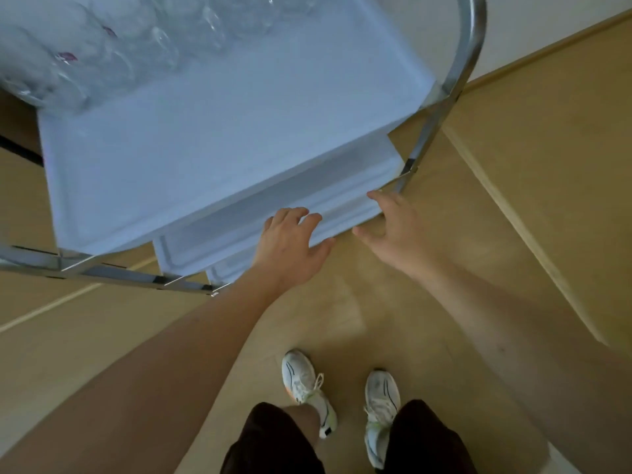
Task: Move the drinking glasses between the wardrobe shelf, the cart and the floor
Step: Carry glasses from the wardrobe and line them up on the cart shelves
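Glasses [113,53] stood crowded together on the far part of the cart's top shelf [222,138], clear and blurred, so their count could not be told; two of them showed small purple marks. The nearer part of that pale blue-white shelf lay bare. The cart [455,80] itself was a tiered one with a chrome tube frame, and below its top shelf the edges of lower shelves [307,196] stepped out toward the person.

Both hands reached down in front of the cart and held nothing. The left hand [290,241] hung over the near edge of the lower shelves, its fingers loosely spread and slightly curled, thumb out to the side; whether the fingertips touched the shelf edge could not be told. The right hand [393,224] was just beside it, by the cart's near right corner close to the chrome leg, fingers splayed apart and empty, over the floor.

The floor [513,165] around the cart was tan wood-look planking. Below the hands, well back from the cart, two white sneakers [381,405] and dark shorts [270,439] showed.
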### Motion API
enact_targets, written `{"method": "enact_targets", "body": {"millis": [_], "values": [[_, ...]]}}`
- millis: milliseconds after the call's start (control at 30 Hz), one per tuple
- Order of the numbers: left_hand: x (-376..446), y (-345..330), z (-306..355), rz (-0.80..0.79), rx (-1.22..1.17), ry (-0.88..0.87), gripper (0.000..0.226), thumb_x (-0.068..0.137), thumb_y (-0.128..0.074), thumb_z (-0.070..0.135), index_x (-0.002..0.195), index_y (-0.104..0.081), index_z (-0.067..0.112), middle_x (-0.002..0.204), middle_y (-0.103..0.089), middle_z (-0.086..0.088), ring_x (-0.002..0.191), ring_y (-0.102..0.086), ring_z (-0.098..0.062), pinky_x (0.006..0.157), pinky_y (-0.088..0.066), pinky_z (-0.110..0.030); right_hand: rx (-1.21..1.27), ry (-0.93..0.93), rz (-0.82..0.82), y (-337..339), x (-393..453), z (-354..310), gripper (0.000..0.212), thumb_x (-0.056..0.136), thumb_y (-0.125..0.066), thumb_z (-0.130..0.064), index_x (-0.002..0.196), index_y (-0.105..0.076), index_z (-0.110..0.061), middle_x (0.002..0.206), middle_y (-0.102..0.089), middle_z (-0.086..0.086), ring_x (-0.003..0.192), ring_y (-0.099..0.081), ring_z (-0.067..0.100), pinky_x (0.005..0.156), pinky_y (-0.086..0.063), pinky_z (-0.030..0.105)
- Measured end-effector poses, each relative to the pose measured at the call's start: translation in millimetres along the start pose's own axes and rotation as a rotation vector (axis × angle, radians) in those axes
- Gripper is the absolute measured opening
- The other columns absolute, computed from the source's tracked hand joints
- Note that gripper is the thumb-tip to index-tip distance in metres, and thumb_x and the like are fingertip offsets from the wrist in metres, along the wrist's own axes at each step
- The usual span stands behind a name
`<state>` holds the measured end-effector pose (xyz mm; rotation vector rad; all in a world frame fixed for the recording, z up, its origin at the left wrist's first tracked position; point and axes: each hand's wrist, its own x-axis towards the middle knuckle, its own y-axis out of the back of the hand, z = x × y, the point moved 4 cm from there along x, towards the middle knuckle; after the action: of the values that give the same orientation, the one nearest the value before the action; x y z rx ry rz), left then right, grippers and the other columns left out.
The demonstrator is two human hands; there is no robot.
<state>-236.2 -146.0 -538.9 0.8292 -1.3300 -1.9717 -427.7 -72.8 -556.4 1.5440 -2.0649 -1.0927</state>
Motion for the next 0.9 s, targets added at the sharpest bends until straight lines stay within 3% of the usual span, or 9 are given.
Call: {"method": "enact_targets", "body": {"millis": [200, 467, 633, 900], "values": [[-19.1, 123.9, 92.8, -0.058, 0.013, -0.130, 0.057, 0.096, -0.058, 0.050, 0.143, -0.052, 0.020, 0.147, -0.050, -0.005, 0.137, -0.042, -0.027, 0.111, -0.037, -0.044, -0.074, 0.018, 0.017, 133.2, -43.2, -55.5, 0.072, 0.088, -0.069, -0.044, 0.150, -0.042, -0.021, 0.149, -0.045, 0.003, 0.140, -0.036, 0.029, 0.115, -0.034, 0.045], [5.3, 257.8, 215.8, 0.100, 0.144, -0.300, 0.064, 0.098, -0.052, 0.053, 0.151, -0.042, 0.019, 0.155, -0.042, -0.006, 0.142, -0.036, -0.030, 0.114, -0.035, -0.046, -0.149, 0.132, 0.210, 301.2, -70.7, -92.2, 0.072, 0.085, -0.067, -0.050, 0.147, -0.045, -0.022, 0.145, -0.049, 0.005, 0.136, -0.040, 0.029, 0.108, -0.031, 0.038], [23.6, 303.1, 298.2, 0.191, 0.142, -0.410, 0.063, 0.097, -0.054, 0.052, 0.149, -0.043, 0.018, 0.152, -0.045, -0.006, 0.139, -0.038, -0.028, 0.112, -0.037, -0.047, -0.205, 0.102, 0.335, 385.1, -85.5, -88.6, 0.076, 0.086, -0.069, -0.050, 0.152, -0.041, -0.024, 0.153, -0.044, 0.001, 0.142, -0.034, 0.028, 0.117, -0.029, 0.040], [78.0, 337.4, 419.0, 0.230, 0.179, -0.578, 0.067, 0.097, -0.051, 0.055, 0.153, -0.036, 0.019, 0.156, -0.040, -0.006, 0.142, -0.035, -0.029, 0.113, -0.036, -0.048, -0.224, -0.005, 0.513, 495.6, -112.3, -44.0, 0.077, 0.089, -0.068, -0.050, 0.154, -0.036, -0.024, 0.156, -0.039, 0.001, 0.144, -0.032, 0.026, 0.117, -0.030, 0.042]]}}
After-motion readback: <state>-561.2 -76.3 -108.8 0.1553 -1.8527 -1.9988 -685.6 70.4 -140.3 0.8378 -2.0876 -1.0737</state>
